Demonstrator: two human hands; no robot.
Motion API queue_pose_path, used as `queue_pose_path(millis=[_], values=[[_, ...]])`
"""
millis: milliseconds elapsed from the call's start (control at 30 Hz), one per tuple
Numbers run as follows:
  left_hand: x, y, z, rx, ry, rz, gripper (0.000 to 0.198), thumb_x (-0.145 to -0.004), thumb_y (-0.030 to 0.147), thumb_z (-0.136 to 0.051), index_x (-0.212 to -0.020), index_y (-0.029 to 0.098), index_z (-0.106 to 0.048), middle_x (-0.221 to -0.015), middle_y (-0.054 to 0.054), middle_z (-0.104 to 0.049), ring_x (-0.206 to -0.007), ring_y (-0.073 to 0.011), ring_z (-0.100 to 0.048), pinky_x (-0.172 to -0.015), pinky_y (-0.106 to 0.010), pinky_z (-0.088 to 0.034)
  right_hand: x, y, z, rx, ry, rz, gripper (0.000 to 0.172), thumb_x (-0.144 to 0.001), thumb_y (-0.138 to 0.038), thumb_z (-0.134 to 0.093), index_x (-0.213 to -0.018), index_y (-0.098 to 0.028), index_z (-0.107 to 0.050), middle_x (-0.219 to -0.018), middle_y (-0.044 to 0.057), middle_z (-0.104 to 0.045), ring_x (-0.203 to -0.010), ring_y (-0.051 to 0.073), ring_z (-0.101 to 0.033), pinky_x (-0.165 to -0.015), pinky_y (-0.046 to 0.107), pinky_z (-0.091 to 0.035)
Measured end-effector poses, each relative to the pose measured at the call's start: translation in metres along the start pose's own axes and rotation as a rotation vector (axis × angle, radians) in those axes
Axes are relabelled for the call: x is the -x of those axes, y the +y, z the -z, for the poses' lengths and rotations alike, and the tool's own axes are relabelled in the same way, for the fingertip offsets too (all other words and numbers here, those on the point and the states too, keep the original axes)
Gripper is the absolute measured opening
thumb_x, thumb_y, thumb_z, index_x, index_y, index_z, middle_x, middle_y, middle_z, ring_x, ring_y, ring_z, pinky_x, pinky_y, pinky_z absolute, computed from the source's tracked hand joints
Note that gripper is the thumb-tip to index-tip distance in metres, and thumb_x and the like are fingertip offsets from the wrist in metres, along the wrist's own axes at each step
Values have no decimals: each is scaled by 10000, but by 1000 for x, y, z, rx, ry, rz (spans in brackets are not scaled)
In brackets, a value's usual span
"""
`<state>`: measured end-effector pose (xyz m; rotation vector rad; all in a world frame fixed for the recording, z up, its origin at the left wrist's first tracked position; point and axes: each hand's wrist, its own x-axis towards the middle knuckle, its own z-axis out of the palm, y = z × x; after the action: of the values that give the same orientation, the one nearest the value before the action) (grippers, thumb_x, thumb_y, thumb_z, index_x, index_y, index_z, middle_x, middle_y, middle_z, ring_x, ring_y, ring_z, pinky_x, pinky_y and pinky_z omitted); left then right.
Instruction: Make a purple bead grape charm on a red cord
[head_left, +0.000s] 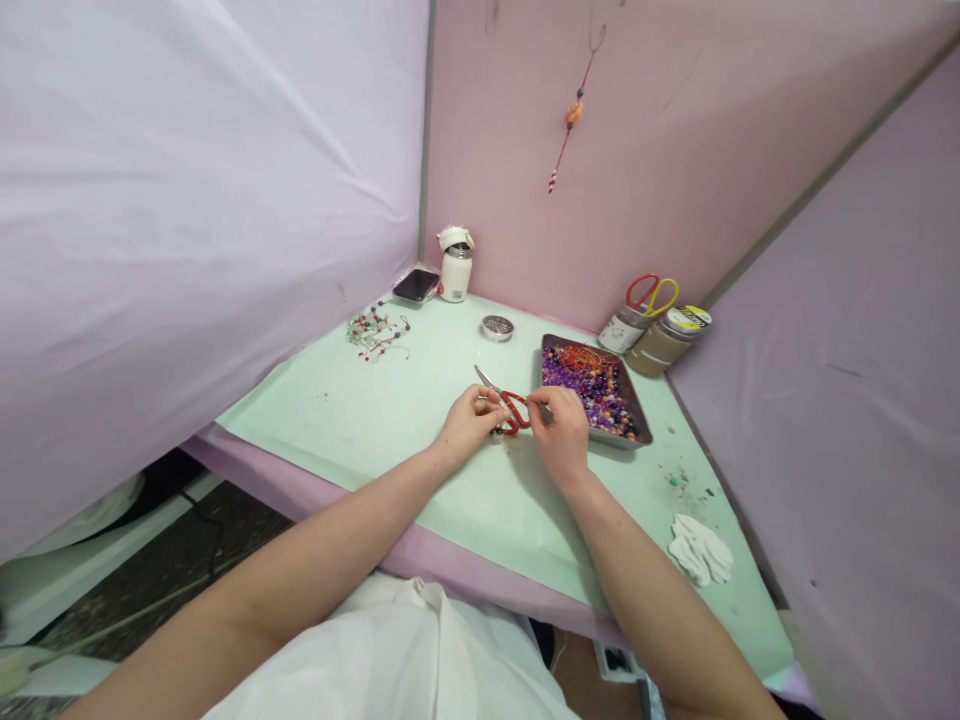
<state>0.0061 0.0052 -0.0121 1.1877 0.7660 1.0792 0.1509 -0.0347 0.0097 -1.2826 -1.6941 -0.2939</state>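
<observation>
Though scissors are red-handled, blades look silvery.

The left hand and the right hand are hiding what lies between their fingertips, possibly a thin cord. The left is also covering part of the red-handled scissors; the right is blocking the near-left corner of the bead tray. The print on the jar is blurring past reading. Both forearms are running off the bottom edge.
</observation>
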Motion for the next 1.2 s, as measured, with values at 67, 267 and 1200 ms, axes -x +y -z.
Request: queue_pose_path(millis=[67,267,1200], values=[[0,0,0,-9,-5,-24,280,-682,221,-704,-857,171,-491,-696,9,-641,-632,-106,-590,-663,-258,-435,-1,-1,1,69,20,42,132,-853,-137,-494,-747,-206,-530,-763,33,-607,-770,182,-512,-728,318,-407],[1,2,0,-1,-4,-56,294,-687,222,-701,-856,184,-463,-681,28,-618,-616,-94,-566,-639,-239,-423,-1,-2,3,363,-48,81,142,-822,-113,-497,-714,-205,-504,-741,49,-583,-758,203,-472,-710,320,-372],[2,8,0,-36,-11,-62,198,-664,244,-702,-829,134,-709,-849,-68,-714,-771,-162,-622,-773,-304,-471,-2,2,-7,-910,-315,-765,196,-675,-337,-724,-741,-185,-621,-612,-31,-556,-546,90,-448,-536,233,-359]])
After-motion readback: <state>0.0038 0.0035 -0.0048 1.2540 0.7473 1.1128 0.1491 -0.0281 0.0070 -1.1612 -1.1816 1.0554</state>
